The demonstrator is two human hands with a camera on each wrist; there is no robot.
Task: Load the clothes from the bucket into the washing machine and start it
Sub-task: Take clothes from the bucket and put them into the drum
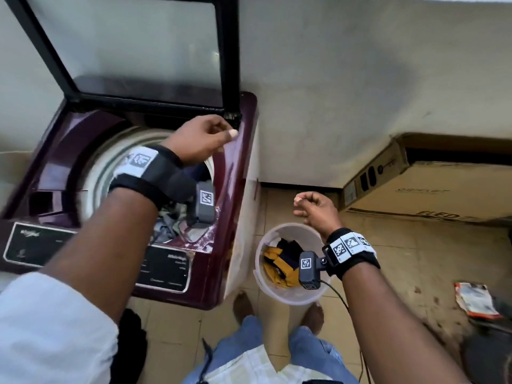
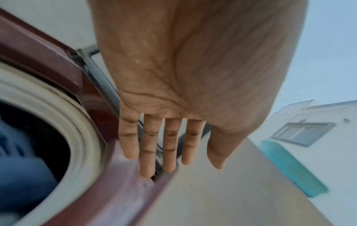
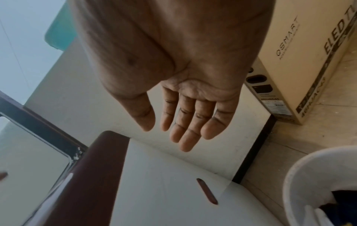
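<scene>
Both hands are empty with fingers extended: the left hand (image 1: pixel 201 138) above the washing machine (image 1: pixel 235 173) drum, the right hand (image 1: pixel 317 207) above the bucket (image 1: pixel 288 297). The remaining clothes (image 1: pixel 279 263) lie crumpled in the bucket. They appear soft and light; gather a central bunched fold, not an edge.

Black wrist straps (image 1: pixel 155 173) with white coded tags are worn behind each hand, each carrying a small grey camera (image 1: pixel 309 270). A white sleeve (image 1: pixel 52 328) and blue jeans (image 1: pixel 246 345) are worn; the feet (image 1: pixel 242 303) are bare.

cardboard box (image 3: pixel 301 64): "QSMART", "ELED" | washing machine (image 1: pixel 166 268) panel: unreadable
</scene>
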